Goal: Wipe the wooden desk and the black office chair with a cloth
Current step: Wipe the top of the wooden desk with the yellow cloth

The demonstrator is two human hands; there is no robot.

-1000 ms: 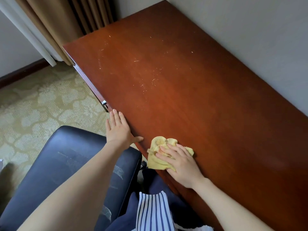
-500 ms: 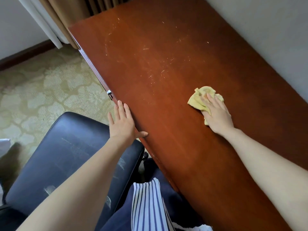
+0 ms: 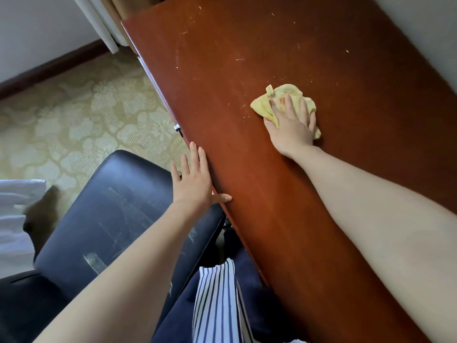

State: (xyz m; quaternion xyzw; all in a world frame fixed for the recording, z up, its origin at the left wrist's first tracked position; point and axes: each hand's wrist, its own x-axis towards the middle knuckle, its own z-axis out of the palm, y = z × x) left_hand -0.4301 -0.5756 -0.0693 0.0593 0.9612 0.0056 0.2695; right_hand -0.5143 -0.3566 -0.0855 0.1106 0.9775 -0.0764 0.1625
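Carpeted room, patterned beige-gold floor (image 3: pixel 74 125) with a dark skirting board (image 3: pixel 49 68) along a pale wall. Item one: desk (image 3: pixel 247 58), reddish-brown polished wood, long top running away from the person, its far side set along a light wall; pale specks and short scratches scattered over the top beyond the right hand. Item two: cloth (image 3: pixel 262 105), yellow, bunched, lying on the desk top toward its middle, a small tab sticking up at the far corner. Item three: right hand (image 3: pixel 293 127), palm down, fingers straight and spread, pressing flat on the cloth, which shows ahead of the fingertips, to the thumb side and at the little-finger side; forearm stretched over the desk. Item four: left hand (image 3: pixel 194 180), flat, fingers straight and together, resting at the near edge of the desk, thumb laid out onto the wood; nothing held. Item five: black office chair (image 3: pixel 111 206), scuffed leather-look padding with pale worn patches, just below and beside the left hand, close against the desk edge. Item six: striped blue-and-white garment (image 3: pixel 215 305) under the left forearm. Item seven: white fabric (image 3: pixel 14 219), folded, well to the outer side of the left arm. Item eight: curtain (image 3: pixel 103 21), pale, hanging beyond the far corner of the desk.
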